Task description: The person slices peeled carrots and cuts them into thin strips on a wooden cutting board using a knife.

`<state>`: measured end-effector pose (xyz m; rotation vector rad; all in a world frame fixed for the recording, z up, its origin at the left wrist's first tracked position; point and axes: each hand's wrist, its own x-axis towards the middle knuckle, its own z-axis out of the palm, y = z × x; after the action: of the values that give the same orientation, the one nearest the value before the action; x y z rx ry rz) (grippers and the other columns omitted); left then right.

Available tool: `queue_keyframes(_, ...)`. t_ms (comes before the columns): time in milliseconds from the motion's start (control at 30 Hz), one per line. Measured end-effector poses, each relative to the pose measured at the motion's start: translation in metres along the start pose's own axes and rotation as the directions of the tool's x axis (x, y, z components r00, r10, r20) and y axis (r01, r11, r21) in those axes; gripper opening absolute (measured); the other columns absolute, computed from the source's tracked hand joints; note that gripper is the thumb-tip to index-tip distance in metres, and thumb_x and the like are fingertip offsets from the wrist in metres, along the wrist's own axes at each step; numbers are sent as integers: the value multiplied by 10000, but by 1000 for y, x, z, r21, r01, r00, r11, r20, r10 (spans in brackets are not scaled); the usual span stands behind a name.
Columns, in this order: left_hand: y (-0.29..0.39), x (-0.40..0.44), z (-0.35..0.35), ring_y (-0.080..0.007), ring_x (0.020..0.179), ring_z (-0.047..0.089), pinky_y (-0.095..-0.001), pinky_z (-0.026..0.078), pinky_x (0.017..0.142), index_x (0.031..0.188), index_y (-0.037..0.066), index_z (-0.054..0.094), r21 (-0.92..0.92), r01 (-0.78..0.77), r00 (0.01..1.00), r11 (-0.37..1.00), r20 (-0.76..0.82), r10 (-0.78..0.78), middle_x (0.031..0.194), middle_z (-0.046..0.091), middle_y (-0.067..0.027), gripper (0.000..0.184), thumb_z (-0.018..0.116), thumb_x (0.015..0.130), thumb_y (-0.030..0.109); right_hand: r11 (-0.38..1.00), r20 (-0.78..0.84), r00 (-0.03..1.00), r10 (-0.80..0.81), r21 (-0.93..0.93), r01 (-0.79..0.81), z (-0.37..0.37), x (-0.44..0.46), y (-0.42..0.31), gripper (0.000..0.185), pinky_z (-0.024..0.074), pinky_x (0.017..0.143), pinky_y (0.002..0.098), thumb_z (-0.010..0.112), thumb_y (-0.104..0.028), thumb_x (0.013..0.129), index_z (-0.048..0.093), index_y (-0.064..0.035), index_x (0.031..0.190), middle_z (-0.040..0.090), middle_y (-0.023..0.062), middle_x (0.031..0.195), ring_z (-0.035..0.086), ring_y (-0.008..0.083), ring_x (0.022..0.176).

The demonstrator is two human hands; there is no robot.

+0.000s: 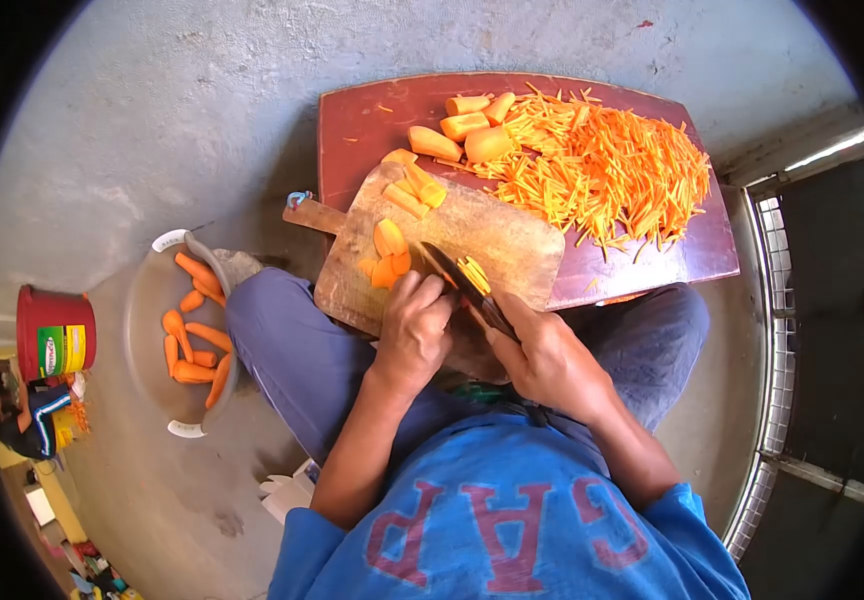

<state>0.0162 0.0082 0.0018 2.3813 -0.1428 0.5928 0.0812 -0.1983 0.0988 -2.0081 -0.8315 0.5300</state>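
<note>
**Head-camera view of close manual work**

Through the head camera I see the right hand (pixel 544 352) closed on a dark-bladed knife (pixel 454 275), with slim orange carrot sticks (pixel 473 274) against the blade. The left hand (pixel 415 322) is curled near flat orange carrot slices (pixel 390 268); I cannot tell what its fingers hold. Both are over a brown wooden cutting board (pixel 497 225) overlapping a dark-red table (pixel 367 125). Farther left, a round grey basin (pixel 152 310) contains whole orange carrots (pixel 192 373).
</note>
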Motion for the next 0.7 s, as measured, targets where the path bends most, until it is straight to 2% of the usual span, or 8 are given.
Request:
queue_keyframes(100,1,-4,0,-396,980,614,-505,548,872,1020,-15,809,5,6,1000,1000,-10,-6,1031,684,-140,290,670,772,-75,991,78,988,130,-41,-128,-4,-6,-5,411,597,854,637,693,-97,1085,574,57,1447,735,421,1049,735,620,1030)
queue_keyframes(233,-4,-1,1,-420,955,636,-512,562,845,1087,-27,846,2,-5,1000,1000,-16,5,1013,717,-167,315,686,826,-102,999,37,999,38,-33,-37,-2,-2,5,405,599,864,638,691,-97,1086,576,61,1441,741,413,1057,734,618,1038)
queue_keyframes(400,-1,-1,1,-403,959,615,-511,552,866,1001,-17,809,6,-7,1000,1000,-13,8,1017,685,-154,256,671,797,-89,998,38,999,25,-53,-23,8,4,13,322,596,856,639,693,-92,1083,613,53,1358,745,397,1031,737,613,1026)
queue_keyframes(500,1,0,-1,-405,972,624,-513,556,876,993,-18,806,2,-9,1000,1000,-19,9,1022,696,-154,249,680,793,-97,997,35,999,-14,-73,17,6,6,16,331,585,816,544,696,-99,1104,656,44,1400,741,343,1017,761,530,952)
queue_keyframes(600,-5,-1,3,-403,992,637,-510,560,889,999,-22,806,-40,-5,999,999,-49,3,1037,709,-153,259,680,789,-109,997,56,996,73,-34,-71,-8,2,8,323,579,803,540,697,-106,1102,663,37,1390,727,339,986,757,519,921)
queue_keyframes(633,-7,-5,4,-403,999,641,-509,561,894,1002,-24,807,-61,7,998,998,-60,-11,1043,713,-152,265,679,788,-113,999,-9,999,45,3,-45,-9,-1,2,333,575,795,533,703,-106,1100,660,36,1397,717,331,964,749,513,898)
queue_keyframes(700,-6,-9,6,-401,1007,646,-505,563,897,1012,-25,812,-53,9,997,999,-73,-13,1050,719,-152,274,675,793,-115,999,-2,999,32,-7,-32,-10,-5,2,344,578,800,531,705,-103,1096,657,41,1405,719,327,967,744,514,891)
